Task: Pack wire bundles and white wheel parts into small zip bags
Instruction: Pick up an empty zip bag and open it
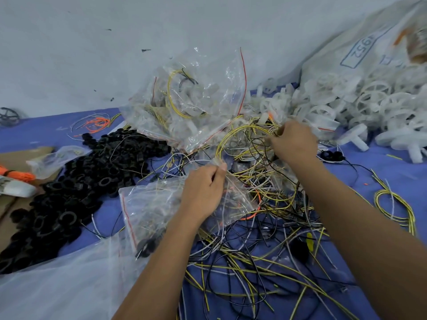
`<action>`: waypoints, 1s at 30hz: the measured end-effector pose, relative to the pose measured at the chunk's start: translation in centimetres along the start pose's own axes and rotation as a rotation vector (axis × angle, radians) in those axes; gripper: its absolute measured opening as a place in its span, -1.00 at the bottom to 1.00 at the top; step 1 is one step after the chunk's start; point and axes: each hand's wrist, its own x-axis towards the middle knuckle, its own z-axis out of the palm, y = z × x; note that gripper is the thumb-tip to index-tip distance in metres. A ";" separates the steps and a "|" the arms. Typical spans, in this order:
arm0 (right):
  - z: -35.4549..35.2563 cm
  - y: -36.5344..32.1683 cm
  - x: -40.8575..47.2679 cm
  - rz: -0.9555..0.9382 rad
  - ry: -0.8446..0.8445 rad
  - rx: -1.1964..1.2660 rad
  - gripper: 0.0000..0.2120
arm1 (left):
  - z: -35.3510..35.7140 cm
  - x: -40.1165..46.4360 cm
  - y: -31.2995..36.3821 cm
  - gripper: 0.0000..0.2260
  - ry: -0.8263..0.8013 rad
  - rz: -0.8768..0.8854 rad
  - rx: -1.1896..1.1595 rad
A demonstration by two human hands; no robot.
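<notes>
A small zip bag (pixel 221 192) is pinched at its mouth by the left hand (pixel 204 188), the grip clamped on the plastic above the blue bench (pixel 392 172). A yellow wire loop (pixel 240 144) is gripped by the right hand (pixel 294 142), fingers curled round it. White wheels (pixel 369 105) are heaped at the far right, black rings (pixel 76 181) at the left.

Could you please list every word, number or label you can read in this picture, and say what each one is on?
"4952", printed upside down inside a blue box outline on the large white woven sack at upper right.
A further blue mark beside that box is too blurred to read.
No other text is legible.
</notes>
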 end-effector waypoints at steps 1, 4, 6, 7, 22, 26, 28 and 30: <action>0.2 0.0 0.0 -0.002 -0.047 0.000 -0.60 | 0.0 0.0 0.0 -0.47 -0.005 -0.002 0.002; 0.9 0.3 -0.1 -0.057 -0.054 0.028 -0.58 | 0.0 -0.1 0.1 -0.47 -0.024 -0.014 0.009; 1.1 0.5 -0.3 -0.085 -0.036 0.056 -0.54 | -0.1 -0.1 0.0 -0.47 -0.023 -0.010 0.022; 1.0 0.6 -0.4 -0.094 -0.038 0.067 -0.55 | -0.1 0.0 0.0 -0.47 -0.023 -0.009 0.027; -2.0 0.2 -5.9 -0.613 -0.466 -0.079 -0.50 | -0.4 -0.2 1.0 -0.82 0.226 0.142 -0.076; -3.2 0.4 -5.7 -0.485 -0.365 0.141 -0.51 | -0.2 -0.2 1.4 -0.56 -0.017 0.288 0.032; -3.1 0.6 -5.0 -0.474 -0.148 0.151 -0.62 | 0.4 -0.5 1.3 -0.51 -0.154 0.306 0.108; -2.6 1.1 -4.1 -0.424 -0.017 0.117 -0.81 | 1.0 -0.7 1.0 -0.48 -0.240 0.297 0.188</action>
